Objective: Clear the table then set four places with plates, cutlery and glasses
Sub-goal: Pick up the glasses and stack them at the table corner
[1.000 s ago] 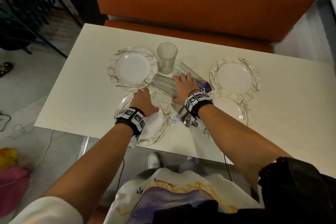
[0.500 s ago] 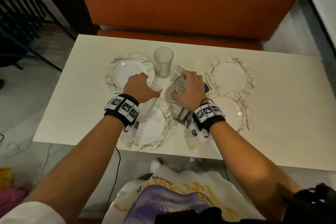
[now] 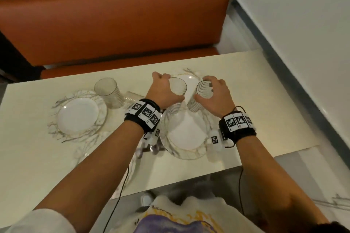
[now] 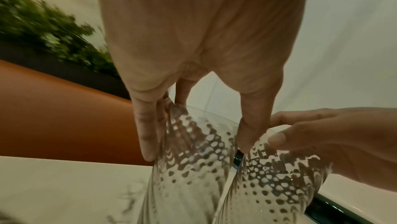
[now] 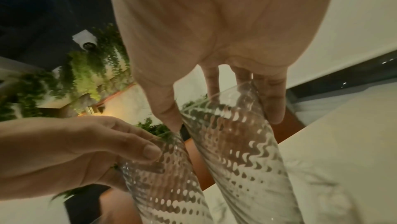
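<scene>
Glass is now up off the counter [image 3: 255, 73] in both hands: half a second ago the pair sat low among the near plates, and now they hang side by side over the right-hand plates [image 3: 186, 134]. From the head view, the left hand [image 3: 162, 91] and right hand [image 3: 216, 96] each clasp a tumbler near its rim, so I judge two places are about to get glasses. A third glass [image 3: 108, 92] stands by the left plate [image 3: 79, 115].

Left wrist: thumb and fingers [image 4: 146, 134] pinch the left glass [image 4: 193, 159] at its top; its body hangs below the grip.

Right wrist: the same pinch on the right glass [image 5: 236, 142], tilted, base towards the counter.
</scene>
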`<state>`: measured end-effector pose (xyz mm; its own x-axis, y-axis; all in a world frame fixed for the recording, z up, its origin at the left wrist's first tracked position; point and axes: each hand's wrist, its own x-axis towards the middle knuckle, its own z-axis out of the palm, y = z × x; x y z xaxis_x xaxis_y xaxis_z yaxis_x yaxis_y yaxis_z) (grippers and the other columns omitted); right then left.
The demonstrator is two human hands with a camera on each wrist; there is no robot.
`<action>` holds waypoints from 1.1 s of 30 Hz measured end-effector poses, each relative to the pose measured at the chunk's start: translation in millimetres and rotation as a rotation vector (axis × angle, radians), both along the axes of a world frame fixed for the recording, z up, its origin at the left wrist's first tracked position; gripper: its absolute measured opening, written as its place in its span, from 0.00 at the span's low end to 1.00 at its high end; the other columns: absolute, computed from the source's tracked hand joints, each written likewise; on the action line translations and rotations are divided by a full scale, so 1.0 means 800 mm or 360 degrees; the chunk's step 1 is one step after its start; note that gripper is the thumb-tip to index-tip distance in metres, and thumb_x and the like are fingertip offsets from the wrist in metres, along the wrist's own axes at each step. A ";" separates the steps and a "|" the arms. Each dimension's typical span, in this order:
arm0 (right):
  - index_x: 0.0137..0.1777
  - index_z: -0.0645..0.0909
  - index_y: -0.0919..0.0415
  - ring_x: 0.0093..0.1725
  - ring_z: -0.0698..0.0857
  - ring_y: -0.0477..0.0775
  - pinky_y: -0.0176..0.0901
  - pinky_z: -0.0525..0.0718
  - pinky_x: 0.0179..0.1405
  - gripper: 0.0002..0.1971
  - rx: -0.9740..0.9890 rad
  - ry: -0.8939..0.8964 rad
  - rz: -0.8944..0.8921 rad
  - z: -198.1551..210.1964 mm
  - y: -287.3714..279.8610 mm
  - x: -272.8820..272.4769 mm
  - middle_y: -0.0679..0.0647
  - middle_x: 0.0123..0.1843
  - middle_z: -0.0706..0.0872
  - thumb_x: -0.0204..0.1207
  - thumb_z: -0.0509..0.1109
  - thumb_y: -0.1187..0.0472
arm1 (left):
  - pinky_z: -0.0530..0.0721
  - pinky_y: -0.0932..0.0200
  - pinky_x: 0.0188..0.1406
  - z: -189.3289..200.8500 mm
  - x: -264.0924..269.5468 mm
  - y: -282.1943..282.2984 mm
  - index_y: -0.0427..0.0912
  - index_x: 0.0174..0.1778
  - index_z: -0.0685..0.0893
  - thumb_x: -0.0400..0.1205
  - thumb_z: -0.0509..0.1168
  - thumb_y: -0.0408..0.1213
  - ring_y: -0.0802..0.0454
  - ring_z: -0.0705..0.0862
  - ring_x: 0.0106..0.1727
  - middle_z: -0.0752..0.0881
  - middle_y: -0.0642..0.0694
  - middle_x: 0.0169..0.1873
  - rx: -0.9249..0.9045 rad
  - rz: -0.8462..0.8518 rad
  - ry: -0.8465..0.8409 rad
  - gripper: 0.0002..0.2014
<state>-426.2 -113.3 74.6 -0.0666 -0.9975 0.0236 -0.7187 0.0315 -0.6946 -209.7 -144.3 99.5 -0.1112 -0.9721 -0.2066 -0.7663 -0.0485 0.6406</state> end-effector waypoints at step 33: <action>0.82 0.64 0.60 0.74 0.73 0.63 0.60 0.74 0.77 0.50 0.0348 0.0136 -0.0385 -0.078 -0.291 -0.438 0.61 0.74 0.71 0.62 0.81 0.44 | 0.83 0.43 0.71 -0.082 -0.499 -0.262 0.42 0.82 0.66 0.71 0.85 0.47 0.40 0.79 0.74 0.73 0.41 0.77 0.0130 -0.0088 -0.0040 0.48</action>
<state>-776.4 -346.2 12.5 -0.3092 -0.9350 -0.1737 -0.7277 0.3502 -0.5898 -608.9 -353.8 34.1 -0.1582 -0.9444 -0.2882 -0.7850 -0.0568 0.6169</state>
